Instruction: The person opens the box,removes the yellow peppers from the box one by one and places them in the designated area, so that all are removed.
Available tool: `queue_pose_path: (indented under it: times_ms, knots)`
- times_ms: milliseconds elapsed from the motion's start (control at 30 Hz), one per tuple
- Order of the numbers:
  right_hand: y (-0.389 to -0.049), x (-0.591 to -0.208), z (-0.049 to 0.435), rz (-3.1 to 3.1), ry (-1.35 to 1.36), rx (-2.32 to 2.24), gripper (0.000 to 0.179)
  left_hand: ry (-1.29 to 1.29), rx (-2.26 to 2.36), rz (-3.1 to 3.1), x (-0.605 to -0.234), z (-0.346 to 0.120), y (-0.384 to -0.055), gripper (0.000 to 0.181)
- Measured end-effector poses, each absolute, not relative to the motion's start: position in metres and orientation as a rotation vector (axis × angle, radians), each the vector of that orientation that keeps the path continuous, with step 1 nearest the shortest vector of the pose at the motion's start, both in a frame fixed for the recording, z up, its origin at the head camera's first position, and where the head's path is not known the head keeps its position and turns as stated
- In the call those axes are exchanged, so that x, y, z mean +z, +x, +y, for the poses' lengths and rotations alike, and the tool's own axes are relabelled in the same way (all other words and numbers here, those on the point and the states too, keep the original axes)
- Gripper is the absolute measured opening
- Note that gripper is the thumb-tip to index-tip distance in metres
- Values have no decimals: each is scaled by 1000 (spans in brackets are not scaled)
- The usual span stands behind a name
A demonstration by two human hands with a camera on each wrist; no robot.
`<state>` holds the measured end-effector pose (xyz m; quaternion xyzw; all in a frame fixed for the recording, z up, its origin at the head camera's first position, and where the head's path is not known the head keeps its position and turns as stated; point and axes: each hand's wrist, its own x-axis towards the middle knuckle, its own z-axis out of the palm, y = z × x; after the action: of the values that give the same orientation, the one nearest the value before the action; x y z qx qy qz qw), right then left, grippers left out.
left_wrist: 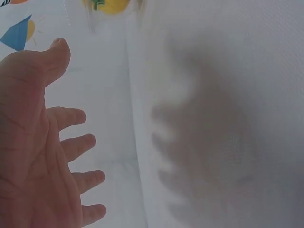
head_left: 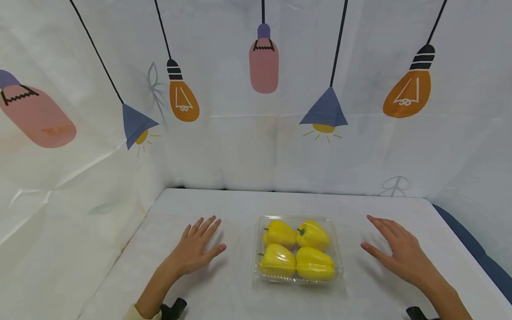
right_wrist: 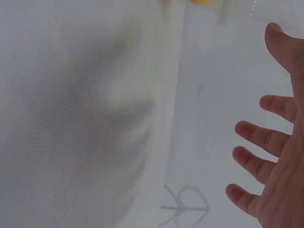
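A clear plastic clamshell box lies on the white table, between the two hands and apart from both. Inside it sit several yellow bell peppers in two rows, some with green stems showing. To the left of the box, my left hand hovers over the table with fingers spread, holding nothing. My right hand is to the right of the box, fingers straight and thumb apart, also with nothing in it. In the left wrist view, part of a yellow pepper shows at the top edge.
The white-covered table ends at a back wall sheet printed with hanging lamps and bulbs. Another sheet borders the left side. A dark blue object is beyond the table's right edge.
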<state>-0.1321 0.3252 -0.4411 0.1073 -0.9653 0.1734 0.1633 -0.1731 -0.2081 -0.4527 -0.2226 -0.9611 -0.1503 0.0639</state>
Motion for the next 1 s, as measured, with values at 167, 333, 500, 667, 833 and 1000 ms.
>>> queue_pose_path:
  times_ms: [167,333,500,667,833,1000]
  knots:
    - [-129,-439,321,-2784,318,519,83,-679,-486,-2919,-453,-205,-171,78]
    - [-126,-437,317,-2842,315,573,83,-665,-551,-2998,-451,-199,-168,80]
    - [-124,-436,313,-2888,305,655,83,-682,-607,-3049,-447,-192,-164,78]
    - [-121,-435,310,-2916,306,689,84,-717,-616,-3077,-445,-184,-161,76]
    - [-119,-434,308,-2918,321,706,83,-742,-646,-3077,-445,-180,-157,76]
    - [-118,-434,306,-2925,322,729,82,-758,-696,-3097,-447,-176,-156,76]
